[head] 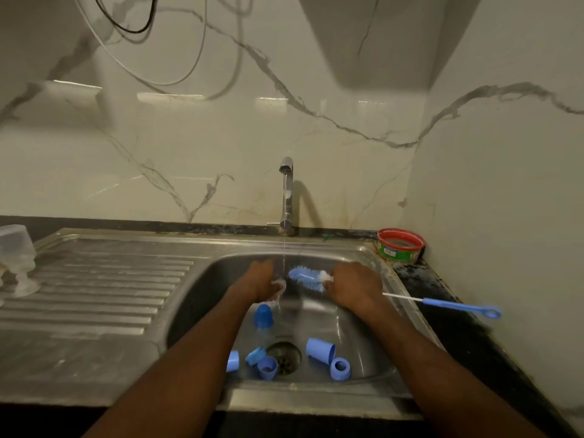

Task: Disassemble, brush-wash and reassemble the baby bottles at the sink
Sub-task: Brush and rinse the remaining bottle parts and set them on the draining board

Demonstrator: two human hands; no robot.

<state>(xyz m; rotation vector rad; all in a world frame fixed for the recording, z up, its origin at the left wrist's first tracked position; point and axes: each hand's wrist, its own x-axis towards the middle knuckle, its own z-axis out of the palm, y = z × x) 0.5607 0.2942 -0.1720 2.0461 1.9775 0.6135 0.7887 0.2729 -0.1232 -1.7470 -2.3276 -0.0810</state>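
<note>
Looking down into the sink (373, 379), we count six blue bottle parts round the drain (283, 356): a cut-off piece (233, 361), a ring (255, 355) and a cup-shaped part (268, 367) to its left, a cap (319, 349) and a collar (340, 368) to its right, and a dome cap (263, 316) further back. Above them our left hand (264, 284) curls round a small clear part (279, 287) under the running stream. Our right hand (354, 287) grips the bottle brush (306, 277) just behind its blue bristles, the handle jutting right over the dark surface (458, 333). Behind stands the tap (287, 197), with a red-rimmed tub (400, 246) in the right corner. Clear bottle pieces (15, 257) sit far left on the drainboard (104, 279).
</note>
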